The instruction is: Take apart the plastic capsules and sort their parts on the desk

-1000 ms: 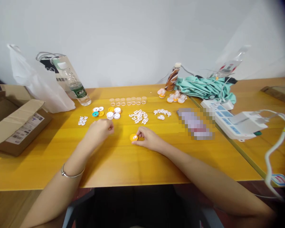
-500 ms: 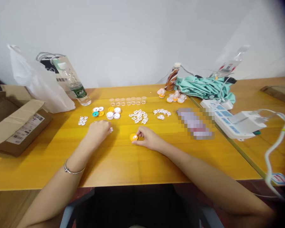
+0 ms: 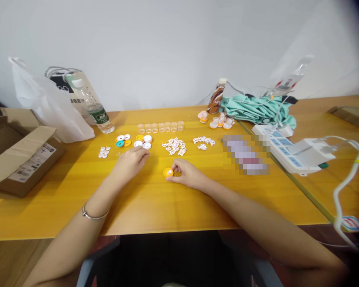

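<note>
Between the thumb and fingers of my right hand is a small orange round cap with white bits inside, held at the tabletop. My left hand is closed in a pinch just in front of a cluster of white and orange caps; what its fingertips hold, if anything, is hidden. Left of that lies a second group with a teal cap. Small white round pieces are grouped farther left. Beyond my right hand are white openwork pieces in a loose pile.
A row of clear cups stands behind the caps. Assembled clear-and-orange pieces sit at the back right. A water bottle, a cardboard box, a brown drink bottle and a power strip surround the work area.
My left hand has shifted a little right, toward the cluster of white and orange caps, uncovering tiny clear rings behind it. The right hand keeps the orange cap in the same place.
</note>
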A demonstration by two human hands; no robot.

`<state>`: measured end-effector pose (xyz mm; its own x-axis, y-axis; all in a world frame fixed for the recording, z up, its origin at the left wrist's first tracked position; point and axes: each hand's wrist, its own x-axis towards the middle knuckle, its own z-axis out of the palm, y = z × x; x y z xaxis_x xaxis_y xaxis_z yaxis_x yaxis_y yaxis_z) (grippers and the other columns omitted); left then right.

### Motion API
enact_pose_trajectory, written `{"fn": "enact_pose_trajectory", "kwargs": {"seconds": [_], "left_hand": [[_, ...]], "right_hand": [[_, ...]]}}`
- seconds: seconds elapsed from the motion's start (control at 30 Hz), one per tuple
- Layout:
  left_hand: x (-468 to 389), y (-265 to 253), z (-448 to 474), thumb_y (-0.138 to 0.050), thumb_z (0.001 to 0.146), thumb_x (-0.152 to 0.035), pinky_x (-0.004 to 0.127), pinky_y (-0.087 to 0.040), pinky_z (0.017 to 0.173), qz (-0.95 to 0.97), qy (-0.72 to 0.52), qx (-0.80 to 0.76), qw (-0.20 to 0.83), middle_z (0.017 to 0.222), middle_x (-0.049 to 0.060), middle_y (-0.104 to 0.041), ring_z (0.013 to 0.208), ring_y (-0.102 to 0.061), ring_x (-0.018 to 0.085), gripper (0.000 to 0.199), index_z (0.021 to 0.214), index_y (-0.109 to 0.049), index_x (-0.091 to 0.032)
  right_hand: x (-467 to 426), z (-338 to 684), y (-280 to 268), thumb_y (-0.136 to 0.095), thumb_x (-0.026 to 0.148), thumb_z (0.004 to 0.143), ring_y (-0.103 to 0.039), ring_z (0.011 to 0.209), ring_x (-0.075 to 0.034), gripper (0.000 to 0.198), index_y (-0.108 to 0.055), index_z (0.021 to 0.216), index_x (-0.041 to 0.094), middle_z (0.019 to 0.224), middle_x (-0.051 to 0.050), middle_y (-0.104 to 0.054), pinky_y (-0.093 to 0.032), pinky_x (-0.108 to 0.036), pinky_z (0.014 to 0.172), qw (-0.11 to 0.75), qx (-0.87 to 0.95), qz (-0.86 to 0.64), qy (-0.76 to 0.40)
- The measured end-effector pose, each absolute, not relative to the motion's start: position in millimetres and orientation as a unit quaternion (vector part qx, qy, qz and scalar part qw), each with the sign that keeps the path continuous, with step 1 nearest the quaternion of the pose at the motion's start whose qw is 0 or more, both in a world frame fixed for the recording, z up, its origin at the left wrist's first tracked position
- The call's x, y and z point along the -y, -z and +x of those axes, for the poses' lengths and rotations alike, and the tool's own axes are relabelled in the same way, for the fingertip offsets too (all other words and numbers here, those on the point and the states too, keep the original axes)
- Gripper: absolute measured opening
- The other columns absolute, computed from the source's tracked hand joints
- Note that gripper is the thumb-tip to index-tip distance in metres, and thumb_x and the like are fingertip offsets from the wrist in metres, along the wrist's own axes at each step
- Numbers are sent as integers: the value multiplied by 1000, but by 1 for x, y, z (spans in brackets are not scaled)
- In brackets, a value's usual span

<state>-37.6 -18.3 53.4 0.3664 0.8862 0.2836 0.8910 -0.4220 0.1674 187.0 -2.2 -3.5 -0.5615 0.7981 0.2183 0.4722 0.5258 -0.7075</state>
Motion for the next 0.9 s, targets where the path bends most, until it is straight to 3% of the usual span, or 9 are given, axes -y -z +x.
{"fn": "enact_pose_trajectory", "kwargs": {"seconds": [0.2,0.67,0.9], "left_hand": [[28,-34,1,-47,88,-24,26,-44,77,-902,177,385,-87,90,6,-61,84,-57,15,18,94,-62,-17],[30,-30,16,-56,83,-26,26,-42,70,-845,164,492,-130,81,4,-60,78,-56,16,13,81,-64,-16],[30,-28,18,-54,82,-24,25,-40,68,-845,152,504,-93,77,4,-59,74,-55,15,14,78,-65,-16]], "right_hand": [[2,187,4,-72,31,65,-43,63,-11,30,-46,71,18,69,3,-48,-34,-23,59,281,833,-367,-304],[2,185,4,-74,31,64,-43,60,-11,30,-47,70,18,66,4,-48,-33,-23,58,276,839,-367,-292],[1,185,6,-71,29,66,-44,61,-11,27,-46,70,18,66,3,-48,-33,-23,58,278,846,-360,-279]]}}
